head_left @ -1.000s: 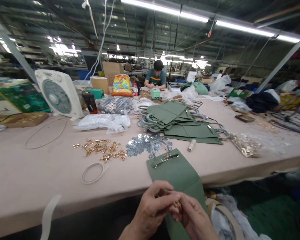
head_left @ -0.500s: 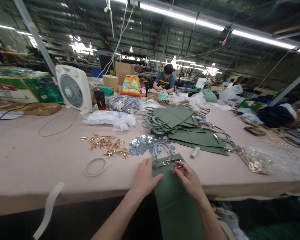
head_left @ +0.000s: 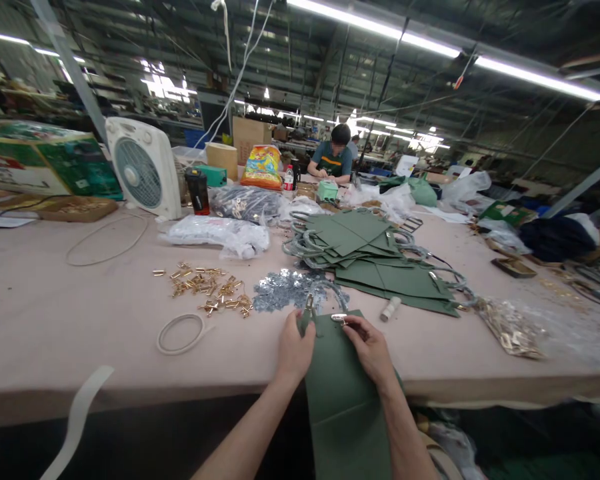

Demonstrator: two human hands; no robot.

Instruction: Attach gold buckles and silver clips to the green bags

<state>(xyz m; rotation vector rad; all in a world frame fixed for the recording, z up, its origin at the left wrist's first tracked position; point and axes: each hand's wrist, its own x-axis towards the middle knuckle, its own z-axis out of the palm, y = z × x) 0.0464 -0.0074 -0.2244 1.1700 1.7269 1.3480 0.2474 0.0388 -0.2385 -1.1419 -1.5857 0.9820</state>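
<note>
- Green bag (head_left: 347,380) lies at 6 o'clock, its top on the worktop (head_left: 130,347) and its lower part reaching past the near edge; a wrapped handle (head_left: 339,295) arches from the top toward 12 o'clock.
- Left hand (head_left: 295,347): the forearm rises from 7 o'clock and points toward 1 o'clock, with the thumb and fingers pinching a green strap (head_left: 307,321) upright at the bag's top corner, a metal buckle (head_left: 309,302) at its tip.
- Right hand (head_left: 373,347): the forearm rises from 5 o'clock and leans toward 11 o'clock, fingers bent, the thumb and forefinger drawn close at the right end of a silver plate (head_left: 338,318); I cannot tell whether they grip it.
- Both hands sit near each other, either side of the bag's top.
- From the left hand, gold clasps (head_left: 195,281) are at 10 o'clock and a tape roll (head_left: 159,337) at 9.
- From the right hand, stacked green bags (head_left: 355,230) lie at 12 o'clock.
</note>
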